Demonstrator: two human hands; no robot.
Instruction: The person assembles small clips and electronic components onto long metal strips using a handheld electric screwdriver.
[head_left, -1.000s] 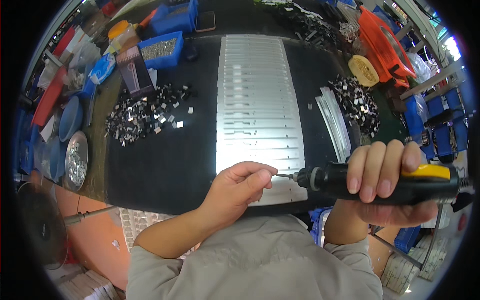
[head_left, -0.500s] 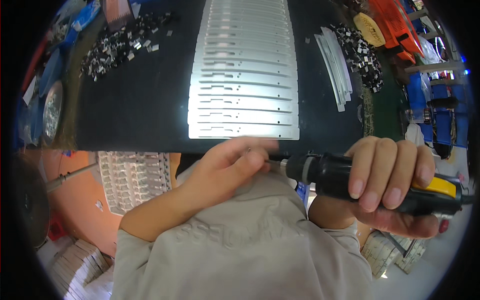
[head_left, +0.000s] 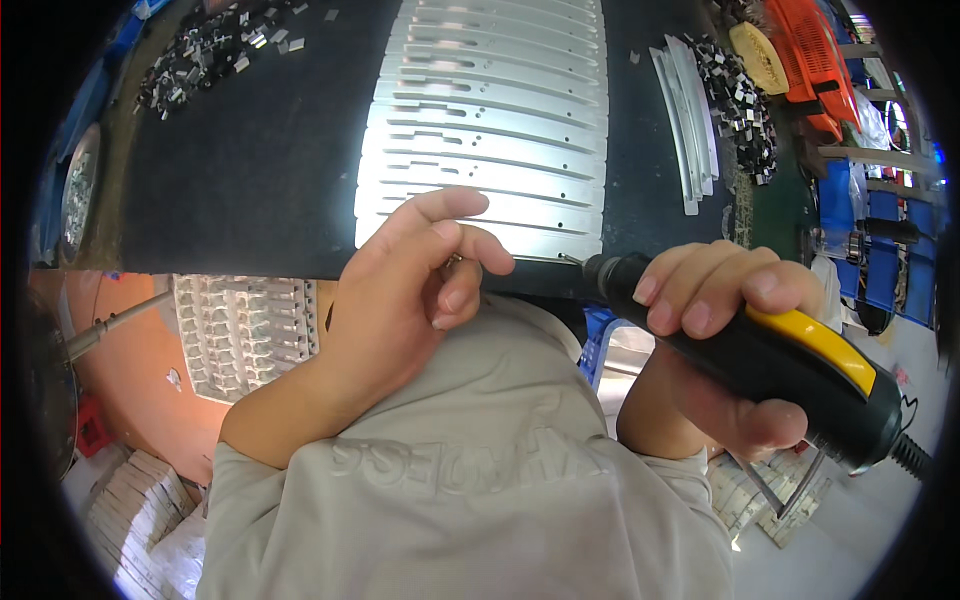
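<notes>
My right hand (head_left: 725, 300) is wrapped round a black electric screwdriver (head_left: 800, 385) with a yellow lever. Its bit points left, and the tip is at a hole near the right end of the nearest metal strip (head_left: 530, 240); whether it touches is unclear. My left hand (head_left: 400, 270) hovers over the near edge of the strips, index finger stretched out and the other fingers curled. Small metal pieces (head_left: 454, 261) show between those curled fingers, too small to name. The silvery slotted strips lie side by side in a long row running away from me.
Small black and silver clips are heaped at the far left (head_left: 190, 75) and far right (head_left: 745, 120). Several loose strips (head_left: 685, 130) lie right of the row. An orange basket (head_left: 810, 60) and yellow sponge-like block (head_left: 758, 58) stand beyond. A tray of metal parts (head_left: 245, 335) sits lower left.
The screwdriver has swung so its bit moved from my left fingers to the strip's right end. My left hand has moved left and its fingers have spread somewhat. The view has shifted slightly.
</notes>
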